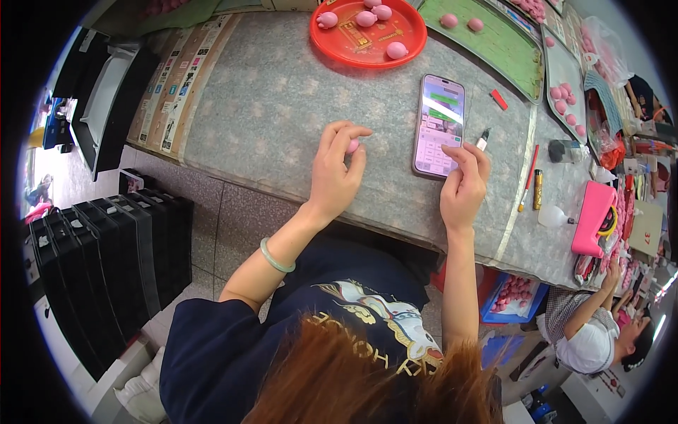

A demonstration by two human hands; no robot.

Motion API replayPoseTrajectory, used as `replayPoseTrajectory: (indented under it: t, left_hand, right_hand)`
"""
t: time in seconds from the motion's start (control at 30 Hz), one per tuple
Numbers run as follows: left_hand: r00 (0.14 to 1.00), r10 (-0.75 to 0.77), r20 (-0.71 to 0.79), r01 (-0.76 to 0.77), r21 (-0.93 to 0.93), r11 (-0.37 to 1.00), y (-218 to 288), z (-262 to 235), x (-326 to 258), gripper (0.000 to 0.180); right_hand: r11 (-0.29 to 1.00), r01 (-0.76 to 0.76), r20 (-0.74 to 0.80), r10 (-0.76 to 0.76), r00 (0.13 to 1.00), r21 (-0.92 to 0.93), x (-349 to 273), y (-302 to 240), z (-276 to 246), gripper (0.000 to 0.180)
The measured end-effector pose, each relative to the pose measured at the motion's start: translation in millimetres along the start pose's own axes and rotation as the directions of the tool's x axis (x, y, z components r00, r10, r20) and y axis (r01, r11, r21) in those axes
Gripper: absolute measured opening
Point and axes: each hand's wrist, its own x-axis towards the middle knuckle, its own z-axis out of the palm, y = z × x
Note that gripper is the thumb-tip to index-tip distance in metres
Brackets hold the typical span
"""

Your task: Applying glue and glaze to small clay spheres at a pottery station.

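Note:
My left hand [335, 169] is closed around a small pink rounded piece [352, 146], which shows partly between its bent fingers and thumb. A smartphone [431, 116] lies on the cloth-covered table with its screen lit, showing a chat and a keypad. My right hand [465, 185] rests at the phone's lower right, one fingertip on the keypad and the other fingers loosely bent; it holds nothing. Beyond my hands, a round red tray [346, 53] carries several pink rounded pieces [366, 19].
Far right stand a green-lined tray [487, 49] and a metal tray [565, 78] with pink pieces. A red cap-like piece [499, 99], a pen-like tool [484, 139], a brush [528, 177] and a pink tape dispenser [592, 218] lie rightward. Black crates [116, 247] stand left; another person [593, 332] sits right.

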Motion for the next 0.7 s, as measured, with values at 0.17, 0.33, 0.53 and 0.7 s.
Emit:
replayPoseTrajectory:
  t: [0.17,0.33,0.53,0.7]
  left_hand:
    - [1.0,0.014,0.001,-0.014,-0.003,1.0,-0.1,0.0,0.5,0.022]
    - [1.0,0.011,-0.001,-0.011,0.001,1.0,-0.4,0.3,0.7,0.022]
    - [1.0,0.012,0.0,-0.012,0.011,1.0,0.3,-0.1,0.7,0.022]
    - [1.0,-0.003,0.002,0.003,0.006,1.0,0.2,-0.1,0.5,0.022]
  right_hand:
    - [1.0,-0.002,-0.02,0.001,1.0,-0.019,-2.5,3.2,-3.1,0.033]
    - [0.999,0.026,-0.014,-0.027,1.0,-0.04,-4.8,1.7,-3.1,0.031]
    - [1.0,0.005,-0.02,-0.006,1.0,-0.025,-0.7,1.9,-1.5,0.032]
    - [0.999,0.005,-0.039,-0.007,0.999,-0.042,-0.9,3.9,-0.7,0.033]
